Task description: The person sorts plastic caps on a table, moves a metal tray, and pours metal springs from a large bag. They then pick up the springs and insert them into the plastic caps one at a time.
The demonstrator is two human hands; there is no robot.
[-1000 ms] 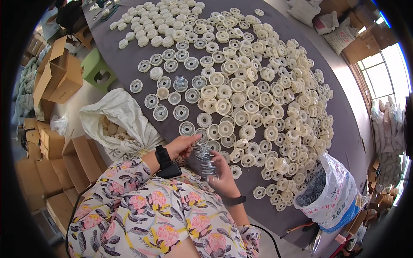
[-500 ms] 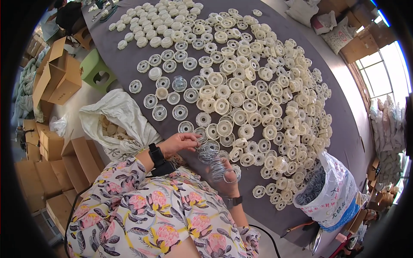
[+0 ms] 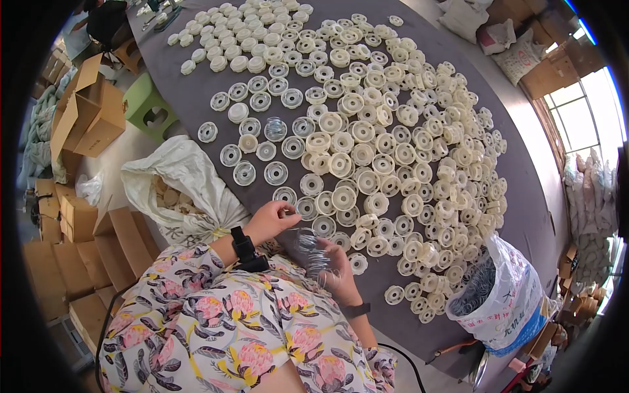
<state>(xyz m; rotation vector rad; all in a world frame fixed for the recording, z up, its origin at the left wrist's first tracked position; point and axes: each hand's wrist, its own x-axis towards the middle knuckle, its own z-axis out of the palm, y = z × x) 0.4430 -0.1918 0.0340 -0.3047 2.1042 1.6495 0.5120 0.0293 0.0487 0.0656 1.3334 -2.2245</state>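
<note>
My right hand [image 3: 339, 272] is curled round a loose bundle of thin metal wire rings [image 3: 310, 252], low in front of my body. To its upper left, my left hand [image 3: 270, 221] has thumb and fingertips pinched together at the table edge. What they pinch, if anything, is too small to make out. Close to the left fingertips lies a white plastic spool-like disc [image 3: 306, 208] with a central hole. Several discs with grey wire showing round them, such as one disc [image 3: 276, 173], lie beyond. Among them stands a coiled stack of wire rings [image 3: 275, 129].
A heap of white plastic discs [image 3: 393, 141] covers much of the dark table [image 3: 190, 105]; closed-topped pieces [image 3: 236, 36] stand grouped far left. A white bag of wire rings [image 3: 511, 288] sits at right. A sack of round pieces [image 3: 216, 190], green stool [image 3: 147, 108] and cartons [image 3: 98, 121] are left.
My left hand has drawn slightly left, away from the wire bundle. My right hand has shifted a little left with the bundle, uncovering discs beside it.
</note>
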